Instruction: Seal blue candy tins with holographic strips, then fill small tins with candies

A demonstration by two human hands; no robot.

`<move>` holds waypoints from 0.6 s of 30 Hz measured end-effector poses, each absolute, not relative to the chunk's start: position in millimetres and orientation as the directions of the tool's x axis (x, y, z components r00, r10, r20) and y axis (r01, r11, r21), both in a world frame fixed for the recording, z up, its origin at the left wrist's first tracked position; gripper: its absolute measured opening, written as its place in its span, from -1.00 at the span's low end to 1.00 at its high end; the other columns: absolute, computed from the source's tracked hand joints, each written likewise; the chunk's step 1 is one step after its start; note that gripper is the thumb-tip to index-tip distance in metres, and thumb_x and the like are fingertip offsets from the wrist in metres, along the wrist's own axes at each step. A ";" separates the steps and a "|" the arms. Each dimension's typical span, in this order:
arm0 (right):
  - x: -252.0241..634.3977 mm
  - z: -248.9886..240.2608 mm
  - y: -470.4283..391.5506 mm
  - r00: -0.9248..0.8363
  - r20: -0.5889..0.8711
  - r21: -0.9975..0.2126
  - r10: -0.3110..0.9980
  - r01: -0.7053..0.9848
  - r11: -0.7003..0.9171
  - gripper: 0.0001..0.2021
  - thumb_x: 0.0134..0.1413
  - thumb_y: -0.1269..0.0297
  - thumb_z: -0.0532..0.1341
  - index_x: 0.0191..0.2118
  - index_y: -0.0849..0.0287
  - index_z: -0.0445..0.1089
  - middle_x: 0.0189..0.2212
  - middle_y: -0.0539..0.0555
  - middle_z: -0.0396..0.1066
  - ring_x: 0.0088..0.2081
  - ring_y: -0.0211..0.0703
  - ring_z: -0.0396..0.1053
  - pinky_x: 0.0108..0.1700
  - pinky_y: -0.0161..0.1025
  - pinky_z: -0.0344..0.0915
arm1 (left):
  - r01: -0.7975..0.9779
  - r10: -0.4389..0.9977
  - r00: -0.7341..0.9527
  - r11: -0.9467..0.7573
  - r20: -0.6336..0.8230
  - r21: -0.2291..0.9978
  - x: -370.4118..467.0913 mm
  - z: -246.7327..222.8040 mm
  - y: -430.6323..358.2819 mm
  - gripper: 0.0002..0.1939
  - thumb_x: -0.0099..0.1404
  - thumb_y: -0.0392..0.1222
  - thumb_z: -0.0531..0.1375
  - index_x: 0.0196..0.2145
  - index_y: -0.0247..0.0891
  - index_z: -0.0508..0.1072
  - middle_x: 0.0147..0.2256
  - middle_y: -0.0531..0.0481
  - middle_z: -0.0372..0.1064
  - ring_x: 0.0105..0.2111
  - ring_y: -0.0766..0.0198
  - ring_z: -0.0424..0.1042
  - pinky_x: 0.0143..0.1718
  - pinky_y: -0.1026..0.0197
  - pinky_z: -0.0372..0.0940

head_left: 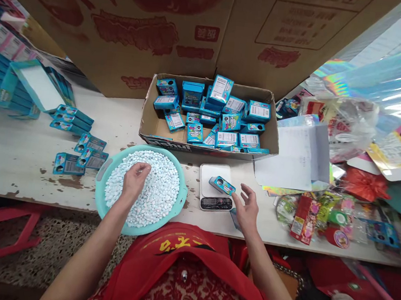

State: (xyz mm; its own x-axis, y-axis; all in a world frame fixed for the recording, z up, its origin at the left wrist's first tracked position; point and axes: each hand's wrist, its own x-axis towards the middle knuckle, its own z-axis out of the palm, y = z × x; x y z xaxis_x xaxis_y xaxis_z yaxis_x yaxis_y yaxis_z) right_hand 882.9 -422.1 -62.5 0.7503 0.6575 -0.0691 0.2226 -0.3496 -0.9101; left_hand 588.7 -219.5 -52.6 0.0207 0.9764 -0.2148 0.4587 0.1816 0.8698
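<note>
My left hand point(135, 180) is over a round turquoise basin point(180, 200) filled with small pale candies point(161, 184). Its thumb and fingertips are pressed together, and whatever they may hold is hidden. A small blue candy box point(222, 185) lies tilted on a white digital kitchen scale point(205, 174), above the dark display. Just right of the scale, my right hand point(247, 207) has its fingers apart, the thumb close to the box's end; I cannot tell if they touch. A bluish piece point(235, 218) shows partly behind this hand.
An open cardboard carton point(146, 120) of blue boxes stands behind the scale, against a large cardboard box point(198, 35). Flat and stacked blue boxes point(70, 163) are left of the basin. Papers point(289, 154) and colourful candy packets point(306, 218) crowd the right.
</note>
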 end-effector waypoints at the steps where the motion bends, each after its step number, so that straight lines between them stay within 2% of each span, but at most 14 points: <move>1: 887.0 -58.4 -427.6 0.774 -0.078 -0.905 0.629 0.210 -0.370 -0.53 -0.06 0.04 0.25 -0.05 0.16 0.27 0.00 0.20 0.32 0.04 -0.01 0.28 0.08 0.08 0.22 | 0.458 0.978 0.011 0.181 -0.209 0.871 589.4 -52.8 -220.2 -0.78 0.09 -0.02 0.20 -0.42 -0.23 0.47 -0.35 -0.03 0.45 -0.27 0.17 0.38 -0.17 0.19 0.24; 4: 899.2 -51.3 -443.4 0.830 -0.086 -0.883 0.551 0.193 -0.428 -0.59 -0.05 0.01 0.23 -0.13 0.17 0.32 -0.09 0.18 0.35 -0.04 -0.02 0.33 0.04 0.08 0.25 | 0.436 0.982 0.012 0.166 -0.190 0.885 593.1 -53.4 -222.4 -0.80 0.09 -0.04 0.20 -0.43 -0.24 0.46 -0.39 0.00 0.44 -0.33 0.21 0.37 -0.24 0.23 0.24; 7: 907.0 -51.4 -456.0 0.846 -0.069 -0.862 0.528 0.216 -0.459 -0.59 -0.05 -0.02 0.22 -0.16 0.17 0.34 -0.13 0.17 0.35 -0.07 -0.02 0.33 0.01 0.08 0.27 | 0.418 0.981 0.017 0.169 -0.193 0.892 597.0 -54.0 -222.7 -0.80 0.09 -0.05 0.20 -0.43 -0.25 0.46 -0.42 0.02 0.43 -0.39 0.25 0.36 -0.29 0.26 0.24; 12: 907.4 -52.9 -478.5 0.854 -0.081 -0.817 0.514 0.238 -0.525 -0.56 -0.06 -0.06 0.21 -0.15 0.17 0.37 -0.13 0.16 0.34 -0.10 0.00 0.32 0.01 0.07 0.24 | 0.467 0.990 0.054 0.090 -0.130 0.880 610.9 -47.2 -220.7 -0.82 0.13 -0.06 0.18 -0.41 -0.23 0.45 -0.36 0.02 0.43 -0.30 0.23 0.37 -0.18 0.24 0.24; 15: 904.3 -53.3 -497.7 0.867 -0.134 -0.788 0.480 0.201 -0.582 -0.52 -0.08 -0.11 0.19 -0.14 0.17 0.37 -0.12 0.18 0.34 -0.10 0.03 0.30 0.01 0.08 0.21 | 0.499 0.984 0.176 -0.064 -0.028 0.864 635.4 -34.7 -222.7 -0.84 0.18 -0.11 0.14 -0.38 -0.22 0.45 -0.32 0.00 0.42 -0.24 0.20 0.37 -0.10 0.19 0.22; 18: 900.8 -57.3 -517.8 0.864 -0.181 -0.764 0.470 0.177 -0.620 -0.48 -0.09 -0.15 0.16 -0.12 0.17 0.36 -0.10 0.19 0.33 -0.08 0.06 0.28 0.03 0.10 0.17 | 0.496 0.927 0.373 -0.232 0.036 0.837 671.6 -21.8 -229.1 -0.87 0.21 -0.16 0.13 -0.33 -0.20 0.45 -0.28 -0.03 0.41 -0.19 0.17 0.36 -0.07 0.15 0.21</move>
